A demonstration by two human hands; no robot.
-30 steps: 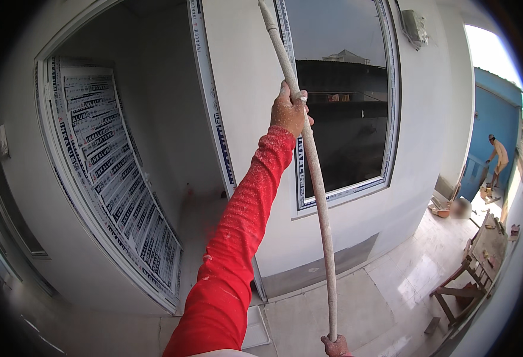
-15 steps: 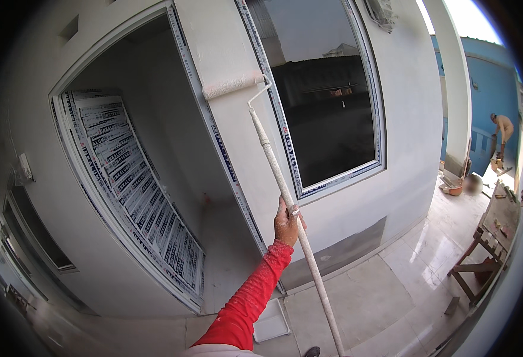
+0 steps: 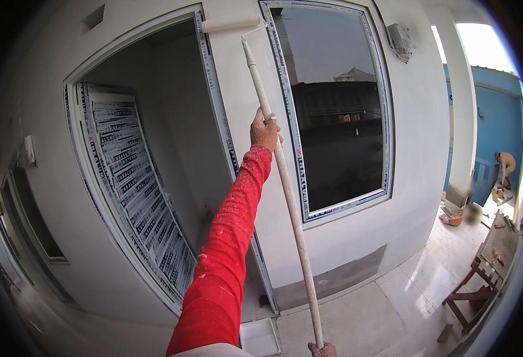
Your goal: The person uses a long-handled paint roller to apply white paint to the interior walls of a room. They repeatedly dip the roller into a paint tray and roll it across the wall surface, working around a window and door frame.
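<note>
A long paint roller pole [image 3: 293, 208], speckled with dried paint, runs up from the lower edge toward the wall. Its white roller cover [image 3: 231, 23] lies against the narrow wall strip [image 3: 237, 77] between doorway and window, high up. My left hand [image 3: 265, 129], in a red sleeve, is wrapped round the upper part of the pole. Down at the bottom edge, my right hand [image 3: 322, 350] is closed round the pole's lower end, only partly in view. Both hands carry paint spots.
Taped frames edge the window [image 3: 339, 137] and the doorway, where a tape-covered door [image 3: 133, 184] stands ajar. A white paint tray [image 3: 258, 338] sits on the floor below. To the right are a wooden workbench [image 3: 493, 256] and a bent-over person [image 3: 505, 168] farther off.
The roller has travelled up the wall strip, and my left hand has risen with the pole. My right hand has come into view at the bottom edge.
</note>
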